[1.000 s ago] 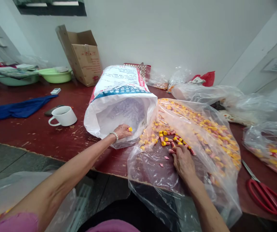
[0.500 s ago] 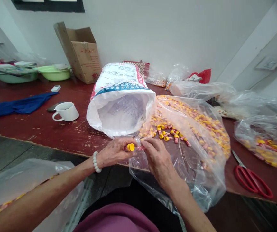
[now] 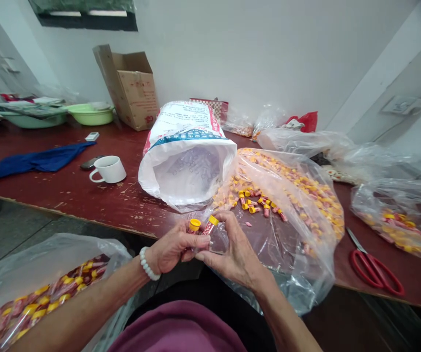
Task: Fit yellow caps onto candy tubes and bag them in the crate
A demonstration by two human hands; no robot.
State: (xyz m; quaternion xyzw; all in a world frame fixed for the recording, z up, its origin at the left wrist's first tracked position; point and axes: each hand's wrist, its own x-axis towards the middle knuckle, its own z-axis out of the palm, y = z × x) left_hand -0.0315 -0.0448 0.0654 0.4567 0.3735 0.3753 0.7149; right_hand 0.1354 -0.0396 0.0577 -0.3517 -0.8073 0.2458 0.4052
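Observation:
My left hand, with a pale bead bracelet at the wrist, is closed on a small tube with a yellow top and red-and-white print. Touching its thumb is a second yellow-topped tube, tilted, its upper end against the forefinger of my right hand. My right thumb curls below, so the fingers bracket this second tube; its lower end is partly hidden. Just behind the hands lies an open clear plastic bag with many similar yellow-topped tubes. A white woven sack opens toward me, holding clear small pieces.
Red-handled scissors lie at the right table edge, near another bag of tubes. A white mug, blue cloth, carton and green basin stand leftward. A bag of tubes sits below the table edge.
The yellow-topped tube in my left hand has turned more upright. A second yellow-topped tube now shows between my hands, and my right fingers have spread around it. The view has shifted left slightly.

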